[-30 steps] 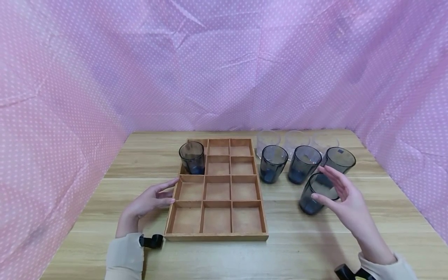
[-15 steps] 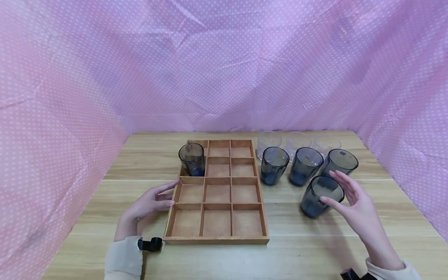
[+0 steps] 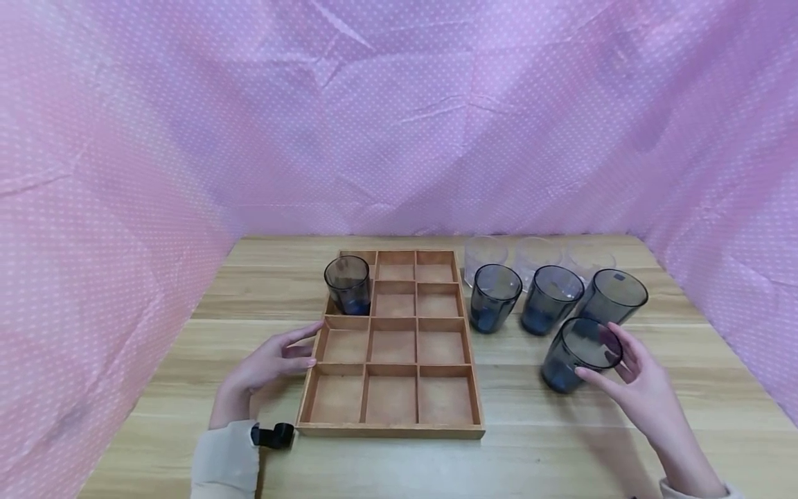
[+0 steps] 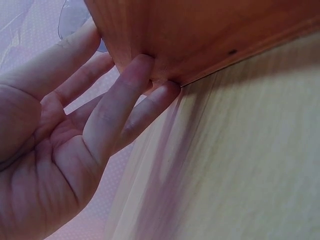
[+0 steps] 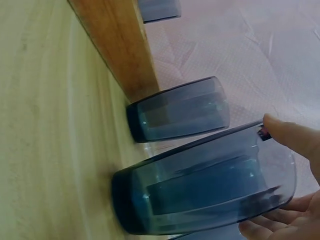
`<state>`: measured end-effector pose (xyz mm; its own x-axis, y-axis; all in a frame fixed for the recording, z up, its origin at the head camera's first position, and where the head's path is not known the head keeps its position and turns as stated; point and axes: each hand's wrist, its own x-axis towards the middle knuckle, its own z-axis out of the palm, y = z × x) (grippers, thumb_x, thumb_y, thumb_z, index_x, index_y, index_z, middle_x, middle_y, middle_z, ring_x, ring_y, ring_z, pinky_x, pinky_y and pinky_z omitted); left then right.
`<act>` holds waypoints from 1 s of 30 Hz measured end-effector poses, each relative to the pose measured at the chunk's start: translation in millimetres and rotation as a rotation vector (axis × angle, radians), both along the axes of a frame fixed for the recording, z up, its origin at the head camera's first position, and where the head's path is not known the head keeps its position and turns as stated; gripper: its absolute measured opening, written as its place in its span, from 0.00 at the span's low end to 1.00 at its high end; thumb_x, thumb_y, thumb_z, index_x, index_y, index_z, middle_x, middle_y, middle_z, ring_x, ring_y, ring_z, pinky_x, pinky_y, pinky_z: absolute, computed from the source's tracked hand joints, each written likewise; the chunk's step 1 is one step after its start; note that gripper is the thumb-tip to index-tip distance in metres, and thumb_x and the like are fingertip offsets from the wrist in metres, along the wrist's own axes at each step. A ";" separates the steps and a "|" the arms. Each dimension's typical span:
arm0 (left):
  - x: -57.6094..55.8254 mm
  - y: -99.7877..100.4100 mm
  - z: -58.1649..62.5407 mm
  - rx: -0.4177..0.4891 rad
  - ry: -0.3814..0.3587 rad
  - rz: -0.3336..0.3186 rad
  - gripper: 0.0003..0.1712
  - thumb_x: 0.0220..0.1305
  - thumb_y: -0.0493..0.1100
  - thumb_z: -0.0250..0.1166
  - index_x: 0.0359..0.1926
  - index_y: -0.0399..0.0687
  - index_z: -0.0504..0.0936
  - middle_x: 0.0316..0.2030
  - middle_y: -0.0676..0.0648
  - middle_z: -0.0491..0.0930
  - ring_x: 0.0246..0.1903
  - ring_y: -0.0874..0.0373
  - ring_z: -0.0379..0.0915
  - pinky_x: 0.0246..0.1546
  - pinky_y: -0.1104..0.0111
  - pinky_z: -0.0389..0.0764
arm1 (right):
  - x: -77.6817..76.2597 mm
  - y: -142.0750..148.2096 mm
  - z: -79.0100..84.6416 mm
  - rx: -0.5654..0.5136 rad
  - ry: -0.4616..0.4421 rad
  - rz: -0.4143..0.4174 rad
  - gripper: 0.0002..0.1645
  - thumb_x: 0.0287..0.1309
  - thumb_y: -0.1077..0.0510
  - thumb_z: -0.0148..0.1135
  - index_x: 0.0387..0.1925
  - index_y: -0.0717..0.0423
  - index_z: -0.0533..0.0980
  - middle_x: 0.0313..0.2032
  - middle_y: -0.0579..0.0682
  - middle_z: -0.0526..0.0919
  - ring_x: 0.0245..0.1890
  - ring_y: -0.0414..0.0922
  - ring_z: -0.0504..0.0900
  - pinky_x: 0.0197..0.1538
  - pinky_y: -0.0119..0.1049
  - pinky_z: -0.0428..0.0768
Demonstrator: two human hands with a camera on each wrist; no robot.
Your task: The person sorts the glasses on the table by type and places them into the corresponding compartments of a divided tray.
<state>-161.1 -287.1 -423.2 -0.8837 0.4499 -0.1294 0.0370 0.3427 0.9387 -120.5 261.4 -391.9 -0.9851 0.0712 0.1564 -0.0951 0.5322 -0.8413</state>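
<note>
My right hand [image 3: 645, 391] holds a smoky blue-grey drinking glass [image 3: 564, 367] near its rim, thumb on the near side and fingers on the far side. In the right wrist view the thumb [image 5: 295, 137] presses by a small dark label on this glass [image 5: 200, 185], its base close to the tabletop. On the left, my left hand [image 3: 268, 364] touches the outer side of a wooden divided tray [image 3: 389, 432]; the left wrist view has its extended fingertips against the tray wall [image 4: 210, 35]. Another smoky glass [image 3: 347, 284] stands in the tray's left column, second row from the back.
Right of the tray stand more smoky glasses: one beside its edge [image 3: 492, 298], a second [image 3: 548, 305] and a third [image 3: 614, 294] further right. Behind them is a row of clear glasses [image 3: 485, 253]. A pink dotted cloth [image 3: 399, 138] hangs around the table [image 3: 268, 277].
My right hand has come down and its fingers and thumb have closed in on the nearest smoky glass. The left hand stays at the tray's side. The head view has shifted slightly.
</note>
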 end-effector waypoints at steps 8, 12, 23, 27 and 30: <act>2.9 -0.2 0.1 0.001 -0.003 0.001 0.42 0.65 0.41 0.63 0.74 0.37 0.53 0.74 0.31 0.44 0.67 0.27 0.54 0.58 0.65 0.79 | 0.2 -1.9 -0.7 0.019 -0.036 -0.082 0.50 0.49 0.60 0.75 0.70 0.62 0.58 0.51 0.16 0.68 0.49 0.09 0.64 0.46 0.04 0.67; 1.9 -0.2 -0.9 -0.010 -0.004 0.013 0.42 0.65 0.42 0.64 0.74 0.38 0.54 0.74 0.32 0.46 0.67 0.27 0.54 0.57 0.66 0.80 | 0.7 -6.1 3.3 0.012 -0.030 -0.126 0.47 0.46 0.60 0.77 0.66 0.64 0.63 0.44 0.12 0.68 0.43 0.07 0.65 0.44 0.04 0.69; 1.5 -0.7 1.2 -0.013 -0.011 0.021 0.42 0.64 0.42 0.64 0.74 0.39 0.54 0.74 0.32 0.46 0.68 0.28 0.54 0.57 0.66 0.80 | 5.0 -18.4 17.1 0.027 -0.034 -0.131 0.46 0.44 0.56 0.78 0.65 0.60 0.67 0.45 0.14 0.71 0.44 0.08 0.66 0.43 0.06 0.70; 1.8 -0.2 2.2 -0.005 -0.018 0.020 0.43 0.64 0.42 0.64 0.74 0.38 0.54 0.74 0.32 0.46 0.68 0.28 0.54 0.56 0.66 0.80 | 5.3 -25.7 27.6 0.039 -0.058 -0.115 0.47 0.44 0.53 0.78 0.65 0.55 0.67 0.49 0.18 0.71 0.44 0.10 0.67 0.43 0.06 0.71; 1.9 0.1 2.8 -0.008 -0.023 0.022 0.43 0.64 0.42 0.64 0.74 0.38 0.54 0.74 0.32 0.46 0.68 0.28 0.54 0.56 0.66 0.80 | 4.2 -33.4 34.6 0.031 -0.060 -0.087 0.46 0.44 0.54 0.78 0.65 0.54 0.68 0.48 0.18 0.71 0.45 0.11 0.67 0.44 0.07 0.71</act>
<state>-159.2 -287.0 -420.4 -0.8901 0.4292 -0.1534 0.0076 0.3505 0.9365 -116.2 228.1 -357.3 -0.9831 0.1525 0.1012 0.0021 0.5622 -0.8270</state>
